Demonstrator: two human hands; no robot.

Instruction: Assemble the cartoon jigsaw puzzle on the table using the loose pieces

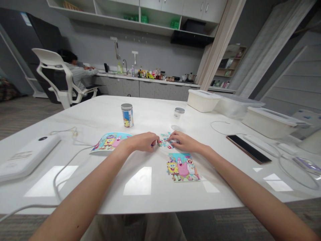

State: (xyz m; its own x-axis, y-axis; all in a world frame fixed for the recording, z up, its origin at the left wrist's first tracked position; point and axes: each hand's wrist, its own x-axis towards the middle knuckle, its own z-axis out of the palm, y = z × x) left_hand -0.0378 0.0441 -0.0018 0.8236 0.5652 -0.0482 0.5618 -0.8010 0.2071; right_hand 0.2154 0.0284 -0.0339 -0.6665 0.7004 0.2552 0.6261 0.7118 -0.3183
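Note:
A loose pile of small, colourful jigsaw pieces [164, 140] lies on the white table between my hands. My left hand [144, 141] is at the pile's left edge, its fingers curled in, with a small blue jigsaw piece showing between them. From the right, my right hand [185, 141] reaches over the pile, fingers bent and apart, fingertips touching the pieces. Nearer to me lies a partly assembled cartoon puzzle [183, 167] with an uneven left edge. Partly behind my left forearm is a curled cartoon picture sheet [106, 142].
Behind the pile stand a cartoon-labelled canister [127, 115] and a clear jar [179, 113] with a metal lid. A phone [248, 149], cables and lidded storage boxes [203, 100] are on the right. A white device [27, 154] lies left. Another person sits at the far counter.

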